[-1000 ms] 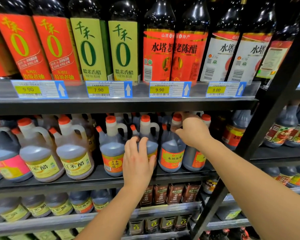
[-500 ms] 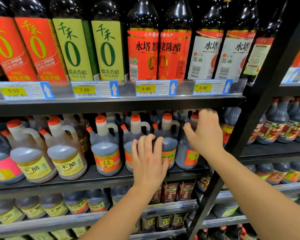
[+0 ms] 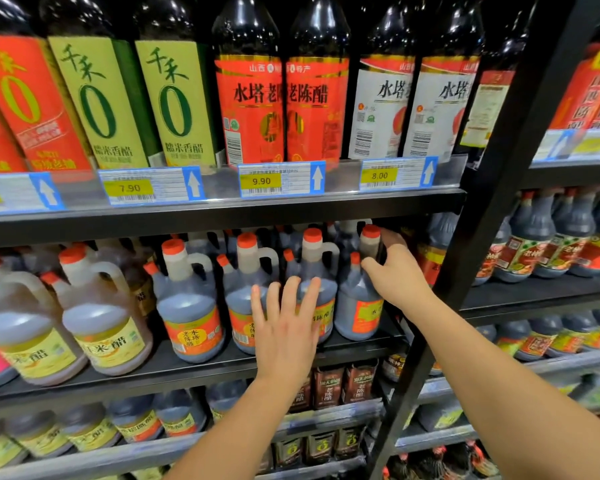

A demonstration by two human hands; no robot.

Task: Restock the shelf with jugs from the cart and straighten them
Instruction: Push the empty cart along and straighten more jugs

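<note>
Dark vinegar jugs with orange caps and orange labels stand in a row on the middle shelf (image 3: 187, 370). My left hand (image 3: 284, 323) lies flat with fingers spread against the front of one jug (image 3: 317, 271) in that row. My right hand (image 3: 394, 271) wraps around the neck and handle of the rightmost jug (image 3: 357, 310), which stands upright at the shelf's right end. Another jug of the same kind (image 3: 191, 313) stands further left. The cart is out of view.
Paler rice vinegar jugs (image 3: 101, 327) fill the shelf's left part. Tall bottles (image 3: 250, 98) stand on the shelf above, with price tags (image 3: 281, 180) under them. A black upright post (image 3: 482, 237) divides this bay from the bay to the right. Lower shelves hold more jugs and small cartons.
Both hands have shifted right along the row: my left hand from one jug to its right neighbour, my right hand onto the rightmost jug's neck. The camera has moved closer and panned right.
</note>
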